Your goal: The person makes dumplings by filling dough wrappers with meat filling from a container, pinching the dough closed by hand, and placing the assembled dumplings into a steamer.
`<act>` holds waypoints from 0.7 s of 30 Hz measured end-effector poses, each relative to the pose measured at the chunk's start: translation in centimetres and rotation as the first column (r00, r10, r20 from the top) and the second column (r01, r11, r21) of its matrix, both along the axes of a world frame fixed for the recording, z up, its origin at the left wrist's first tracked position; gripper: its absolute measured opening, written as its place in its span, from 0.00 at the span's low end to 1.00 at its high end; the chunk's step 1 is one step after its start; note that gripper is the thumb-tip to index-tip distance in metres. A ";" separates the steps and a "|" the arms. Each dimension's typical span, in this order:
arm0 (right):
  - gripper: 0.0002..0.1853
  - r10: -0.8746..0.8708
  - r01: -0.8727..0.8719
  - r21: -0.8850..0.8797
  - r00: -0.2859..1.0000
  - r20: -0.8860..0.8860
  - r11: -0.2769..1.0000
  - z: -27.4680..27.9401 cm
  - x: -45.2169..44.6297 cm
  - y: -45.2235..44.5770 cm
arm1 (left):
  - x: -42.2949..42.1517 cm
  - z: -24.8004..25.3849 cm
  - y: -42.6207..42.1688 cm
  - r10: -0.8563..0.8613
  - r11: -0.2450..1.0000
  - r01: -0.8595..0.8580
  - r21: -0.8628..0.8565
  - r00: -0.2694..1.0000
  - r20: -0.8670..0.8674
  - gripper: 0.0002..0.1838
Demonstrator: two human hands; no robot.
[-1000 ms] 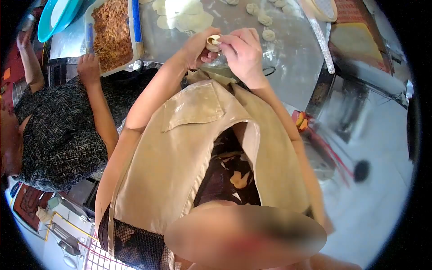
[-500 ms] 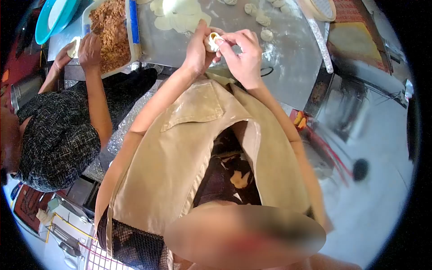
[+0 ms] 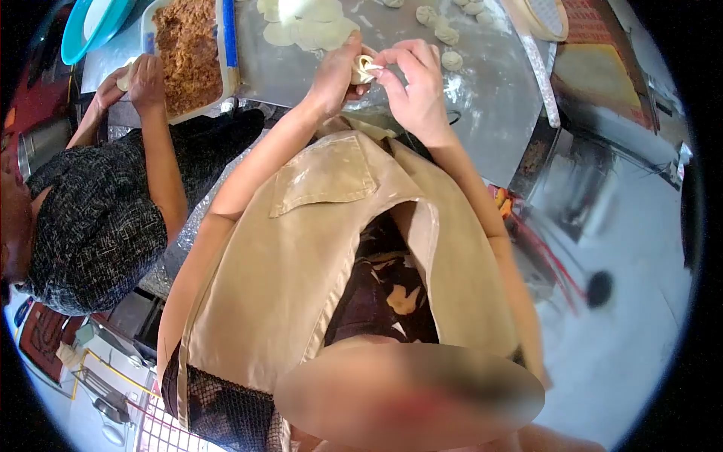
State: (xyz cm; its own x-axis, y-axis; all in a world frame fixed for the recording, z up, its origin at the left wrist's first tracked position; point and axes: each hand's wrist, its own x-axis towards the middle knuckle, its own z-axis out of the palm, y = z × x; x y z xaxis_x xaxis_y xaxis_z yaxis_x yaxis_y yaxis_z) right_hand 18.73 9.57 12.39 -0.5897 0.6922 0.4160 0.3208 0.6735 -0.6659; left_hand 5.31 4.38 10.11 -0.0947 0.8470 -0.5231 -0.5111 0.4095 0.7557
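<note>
A small pleated bun (image 3: pixel 363 69), its top still showing a dark opening, sits between my two hands above the near edge of the metal table (image 3: pixel 263 79). Cupped around its left side is my left hand (image 3: pixel 336 75). Thumb and forefinger of my right hand (image 3: pixel 413 84) pinch the dough at the bun's rim. Flat round dough wrappers (image 3: pixel 309 30) lie overlapping just beyond my left hand. Several finished pleated buns (image 3: pixel 446 35) rest on the floured metal to the right.
At left a person (image 3: pixel 98 218) holds a wrapper (image 3: pixel 126 77) beside a tub of reddish-brown filling (image 3: pixel 188 56). A teal basin (image 3: pixel 96 34) stands at far left. A long pale flour-specked stick (image 3: pixel 538 79) lies along the table's right edge.
My right fingers have pulled slightly outward at the bun's rim, and the bun has turned a little. The person at left has folded their wrapper closer between both hands.
</note>
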 end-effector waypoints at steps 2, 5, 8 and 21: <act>0.04 0.005 -0.005 0.027 1.000 0.005 1.000 0.2 0.1 -0.1 | -0.1 -0.3 0.0 -0.030 0.999 0.030 0.014 0.998 0.058 0.26; 0.06 0.023 -0.026 0.054 0.999 0.048 0.998 0.8 -0.1 0.0 | -0.4 0.2 0.2 -0.065 0.997 0.066 -0.027 0.997 0.034 0.27; 0.08 0.019 -0.019 0.005 0.995 0.096 1.000 1.4 -0.4 0.6 | -1.0 0.1 0.3 -0.142 0.990 0.143 0.010 0.989 -0.048 0.27; 0.10 0.118 -0.130 0.075 0.983 0.142 0.989 0.8 -0.3 0.9 | -1.6 -0.5 0.4 -0.220 0.974 0.224 0.029 0.970 -0.101 0.27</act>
